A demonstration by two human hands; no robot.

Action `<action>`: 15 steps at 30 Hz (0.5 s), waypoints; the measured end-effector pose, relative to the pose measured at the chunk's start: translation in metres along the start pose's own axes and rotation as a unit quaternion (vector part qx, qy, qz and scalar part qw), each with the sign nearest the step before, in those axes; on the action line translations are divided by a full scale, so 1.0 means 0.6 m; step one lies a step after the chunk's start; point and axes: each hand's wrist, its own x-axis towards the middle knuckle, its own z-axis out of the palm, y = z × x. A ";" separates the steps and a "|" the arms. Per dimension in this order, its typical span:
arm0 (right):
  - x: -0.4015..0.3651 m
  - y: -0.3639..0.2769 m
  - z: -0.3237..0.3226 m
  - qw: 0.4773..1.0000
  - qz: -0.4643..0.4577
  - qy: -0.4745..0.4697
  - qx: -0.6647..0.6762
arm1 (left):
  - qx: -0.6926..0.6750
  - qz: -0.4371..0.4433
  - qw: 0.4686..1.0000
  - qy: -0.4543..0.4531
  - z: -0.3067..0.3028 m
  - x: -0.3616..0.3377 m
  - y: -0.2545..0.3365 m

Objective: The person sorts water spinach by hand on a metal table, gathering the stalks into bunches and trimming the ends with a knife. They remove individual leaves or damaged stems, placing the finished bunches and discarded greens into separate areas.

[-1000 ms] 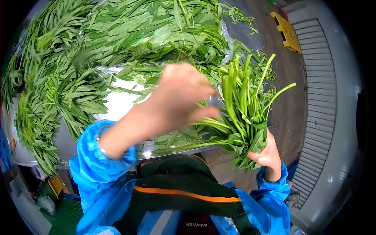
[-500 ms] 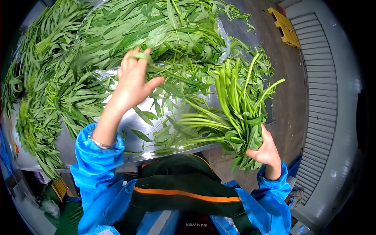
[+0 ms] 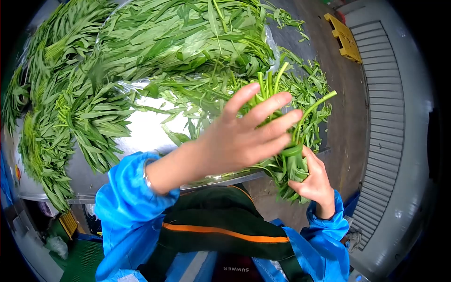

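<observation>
A bunch of water spinach [image 3: 294, 162], its thick green stems pointing up and away from me, is gripped near its leafy end by my right hand [image 3: 315, 181]. In front of the stems is my left hand [image 3: 249, 134], fingers spread and open, overlapping the bunch and hiding much of it. Loose leaves and stems [image 3: 202, 91] are scattered on the metal table [image 3: 150, 124] beyond my left hand. A large heap of the same greens [image 3: 174, 35] lies at the far side, partly on clear plastic.
More bundled greens [image 3: 94, 117] cover the table's left side. Rightward of the table are the floor [image 3: 345, 84], a yellow pallet-like piece [image 3: 344, 38] and a slatted grey panel [image 3: 385, 108]. A green crate [image 3: 84, 261] stands at the lower left.
My left hand has swung right and toward me, from over the heap to the front of the bunch. My right hand keeps its grip with little movement.
</observation>
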 end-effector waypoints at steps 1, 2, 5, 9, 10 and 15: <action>-0.002 0.003 0.002 1.000 -0.007 0.008 -0.006 | -0.034 0.008 0.999 0.002 -0.003 -0.006 -0.014; -0.002 0.005 0.003 1.000 -0.011 0.018 -0.012 | -0.109 -0.036 0.993 -0.021 -0.010 -0.010 -0.022; -0.006 -0.001 0.000 0.999 -0.020 0.018 -0.018 | -0.339 -0.257 0.901 0.086 -0.029 -0.031 -0.036; -0.008 -0.011 -0.006 0.999 -0.028 -0.006 -0.042 | -0.668 -0.522 0.481 0.223 -0.016 -0.045 -0.055; -0.007 -0.011 -0.007 0.998 -0.034 -0.013 -0.044 | -0.688 -0.547 0.406 0.250 -0.018 -0.053 -0.070; -0.028 0.024 -0.002 0.993 -0.010 0.023 -0.115 | -0.387 -0.570 0.710 0.146 -0.078 -0.067 -0.167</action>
